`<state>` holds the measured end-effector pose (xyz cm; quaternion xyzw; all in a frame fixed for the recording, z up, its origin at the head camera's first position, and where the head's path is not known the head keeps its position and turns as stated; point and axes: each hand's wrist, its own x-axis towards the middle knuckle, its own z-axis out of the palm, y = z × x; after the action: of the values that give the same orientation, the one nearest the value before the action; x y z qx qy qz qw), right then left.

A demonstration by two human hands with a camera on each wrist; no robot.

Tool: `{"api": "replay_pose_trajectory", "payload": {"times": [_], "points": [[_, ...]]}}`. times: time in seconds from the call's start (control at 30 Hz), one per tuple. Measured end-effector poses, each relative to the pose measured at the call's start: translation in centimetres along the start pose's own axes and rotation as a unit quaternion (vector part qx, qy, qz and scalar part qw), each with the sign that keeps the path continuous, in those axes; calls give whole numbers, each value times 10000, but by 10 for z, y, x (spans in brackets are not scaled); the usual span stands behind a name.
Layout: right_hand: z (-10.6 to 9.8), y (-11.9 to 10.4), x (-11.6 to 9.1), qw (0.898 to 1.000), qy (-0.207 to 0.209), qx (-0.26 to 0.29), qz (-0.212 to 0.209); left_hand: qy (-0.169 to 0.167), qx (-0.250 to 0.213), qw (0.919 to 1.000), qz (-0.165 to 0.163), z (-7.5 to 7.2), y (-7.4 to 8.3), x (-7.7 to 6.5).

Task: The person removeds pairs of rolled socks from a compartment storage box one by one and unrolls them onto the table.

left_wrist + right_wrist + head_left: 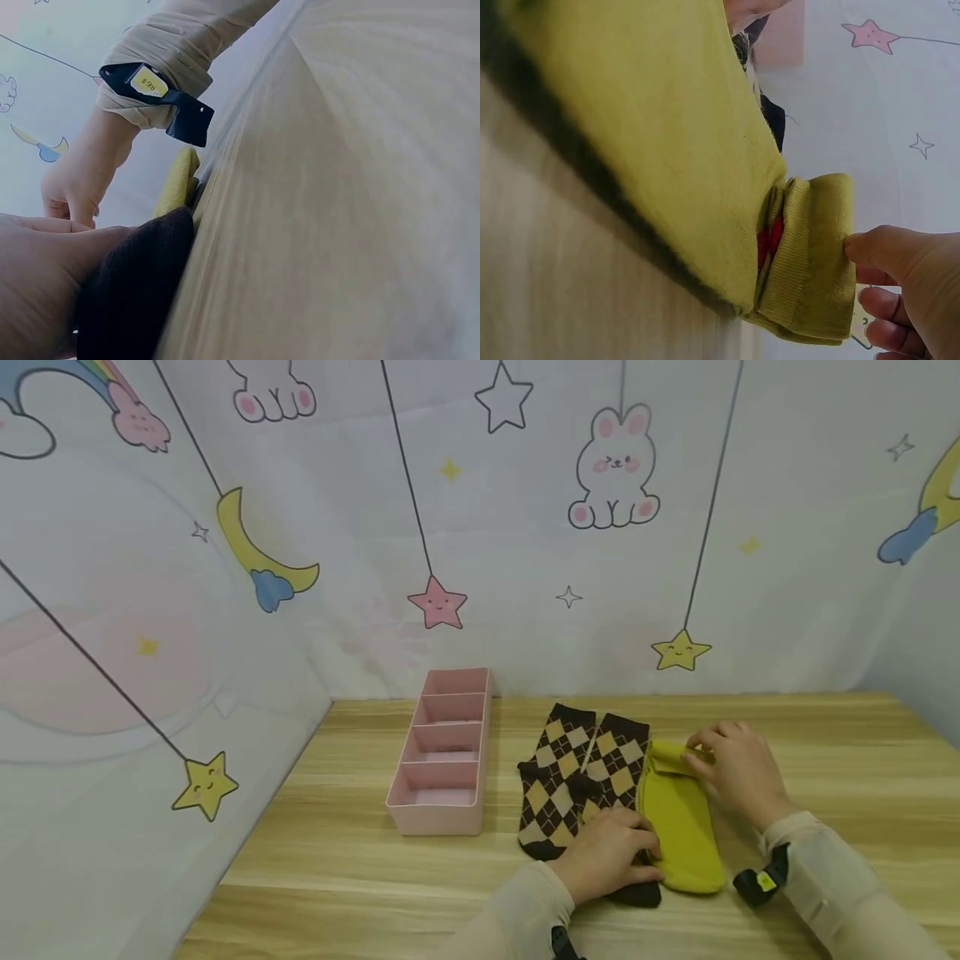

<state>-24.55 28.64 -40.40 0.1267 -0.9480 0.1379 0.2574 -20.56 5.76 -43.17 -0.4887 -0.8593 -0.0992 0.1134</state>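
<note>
A yellow-green sock (pixel 678 835) lies flat with its top folded over; a bit of red shows inside the fold in the right wrist view. My right hand (pixel 738 772) pinches the folded cuff (pixel 829 255) between thumb and fingers. The left hand (pixel 609 853) rests on the right one of two argyle socks (pixel 618 760), its fingertips at the yellow-green sock's near left edge. Beside it, the other argyle sock (pixel 557 781) lies in brown, tan and cream. In the left wrist view, a dark sock toe (pixel 142 285) covers part of the left hand.
Left of the socks stands a pink box (pixel 438 820) with several compartments in a row. The wooden table (pixel 330 868) ends at the back against a white printed cloth (pixel 525 560). Each wrist wears a black camera mount (pixel 761 881).
</note>
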Motion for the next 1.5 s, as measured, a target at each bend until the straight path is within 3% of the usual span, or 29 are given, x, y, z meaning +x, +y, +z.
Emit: {"api": "replay_pose_trajectory", "payload": {"times": [0.17,0.6,0.87,1.17,1.5], "points": [[3,2,1,9999,-4,138,30,-104,37,9999,13,2,0,2],[8,7,2,9986,-473,99,213,-341,200,9992,-14,1,3,2],[11,8,3,9981,-565,63,245,-309,194,9993,21,2,3,2],[14,10,5,9943,-1012,225,255,-346,236,9991,-47,-1,3,1],[18,11,9,9907,-1356,-41,99,-344,251,9991,18,-3,1,1]]}}
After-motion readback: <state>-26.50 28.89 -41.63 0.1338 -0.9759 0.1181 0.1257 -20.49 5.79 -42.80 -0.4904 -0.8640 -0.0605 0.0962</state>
